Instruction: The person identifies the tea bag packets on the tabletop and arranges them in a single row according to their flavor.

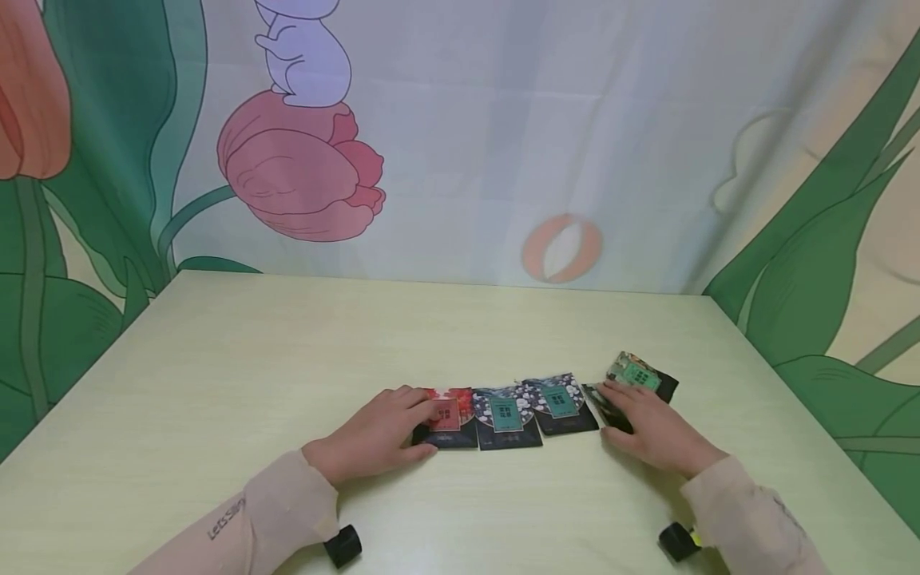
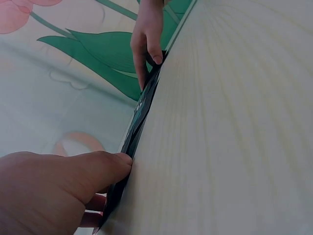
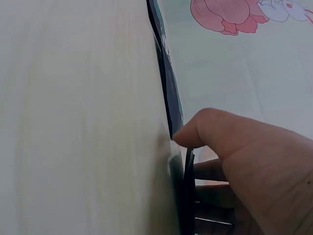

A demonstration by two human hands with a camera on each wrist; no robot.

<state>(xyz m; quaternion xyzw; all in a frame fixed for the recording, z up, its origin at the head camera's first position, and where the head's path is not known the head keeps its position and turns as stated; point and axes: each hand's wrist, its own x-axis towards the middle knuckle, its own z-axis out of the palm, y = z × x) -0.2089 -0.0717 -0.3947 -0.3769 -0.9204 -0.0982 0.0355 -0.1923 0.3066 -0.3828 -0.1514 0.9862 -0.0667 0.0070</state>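
Several flat sachets lie in a row on the table. My left hand [image 1: 384, 431] rests over the left end of the red-patterned sachet [image 1: 447, 431], thumb at its near edge. To its right lie two blue, white-flowered sachets, the first [image 1: 506, 415] slightly overlapped by the second [image 1: 561, 403], each with a teal label. At the right end, my right hand [image 1: 647, 427] holds a dark sachet [image 1: 611, 411], its face mostly hidden by the fingers; its edge [image 3: 189, 196] shows between thumb and fingers in the right wrist view. A green-labelled sachet [image 1: 636, 371] lies tilted just beyond the right fingers.
The pale wooden table [image 1: 287, 343] reaches back to a printed curtain [image 1: 460, 160] with flowers and a rabbit. Each wrist carries a small black device, the left one [image 1: 343, 546] and the right one [image 1: 679, 542] both close over the table.
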